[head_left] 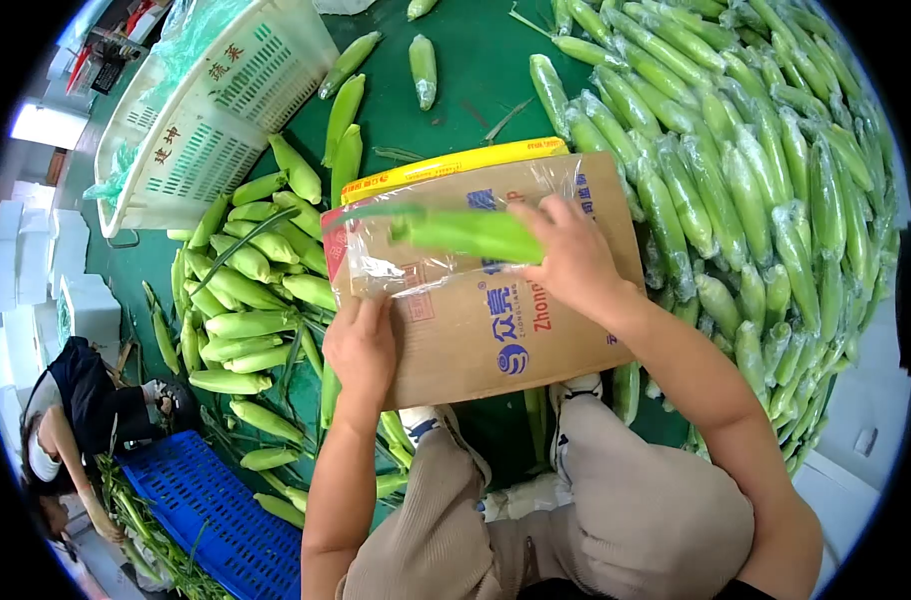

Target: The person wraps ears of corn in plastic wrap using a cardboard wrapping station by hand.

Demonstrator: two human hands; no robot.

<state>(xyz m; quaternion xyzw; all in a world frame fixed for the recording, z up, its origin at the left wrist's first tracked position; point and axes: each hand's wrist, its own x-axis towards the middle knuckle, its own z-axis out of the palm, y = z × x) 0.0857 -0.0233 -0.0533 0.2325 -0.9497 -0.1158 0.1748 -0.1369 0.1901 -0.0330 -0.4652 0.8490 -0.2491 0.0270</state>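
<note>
In my right hand [576,255] is a green ear of corn [466,235] in its husk, held level and blurred by motion. It is above a flat printed cardboard box [456,350] lying across in front of my knees. A sheet of clear plastic film [376,255] covers the box's upper part. My left hand [361,345] rests at the box's left edge, its fingers curled at the film's border. Unwrapped ears of corn [241,300] are heaped to the left. To the right is a large pile of film-wrapped ears of corn [716,190].
A white crate [236,100] with green plastic bags is at upper left. Beneath the box shows a yellow printed packet [456,165]. A blue crate [216,520] stands at lower left, beside another person [76,430]. White foam boxes [96,310] line the far left.
</note>
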